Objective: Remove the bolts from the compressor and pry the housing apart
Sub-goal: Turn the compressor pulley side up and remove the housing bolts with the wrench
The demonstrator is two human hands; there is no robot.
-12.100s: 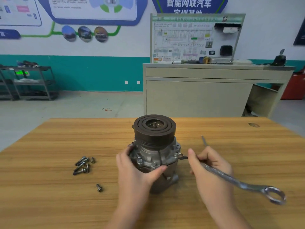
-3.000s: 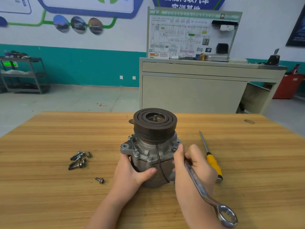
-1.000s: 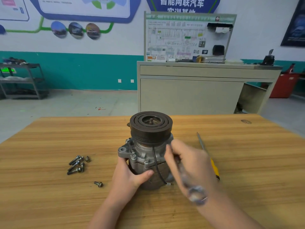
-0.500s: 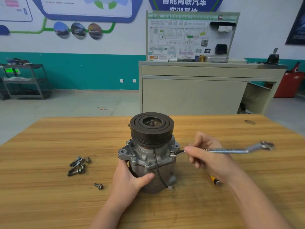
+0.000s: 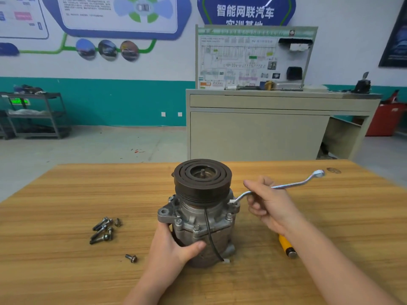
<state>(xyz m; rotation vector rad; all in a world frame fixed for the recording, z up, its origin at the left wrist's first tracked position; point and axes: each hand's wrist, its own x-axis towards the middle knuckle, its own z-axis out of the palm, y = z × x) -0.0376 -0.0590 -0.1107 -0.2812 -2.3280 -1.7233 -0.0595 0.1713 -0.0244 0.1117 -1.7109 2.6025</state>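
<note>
Two hands are busy with one job. The right hand [image 5: 269, 204] curls its fingers [image 5: 255, 211] round the middle of the wrench [image 5: 286, 184], with the thumb stretched out along the top of the bar. Just past the fingertips, the near end of the wrench sits on a bolt [image 5: 231, 202] at the rim of the compressor [image 5: 201, 213]. The far end of the wrench sticks up and away, behind the hand.

The left hand [image 5: 174, 248] wraps round the low part of the compressor, thumb across the front and the other fingers hidden round the far side. The compressor stands upright on the worktop [image 5: 66, 194] between the two hands.

To do this step well, I think the wrench end should sit fully down on the bolt head before turning. The left hand should squeeze hard so the compressor does not spin or tip. Short, steady swings look safest, since the big dark pulley [image 5: 202, 179] is close above the bolt.

Out to the left of the left hand lie loose bolts [image 5: 102, 230], and one more bolt [image 5: 131, 258] sits nearer. A yellow-handled screwdriver [image 5: 286, 247] peeks out under the right wrist.
</note>
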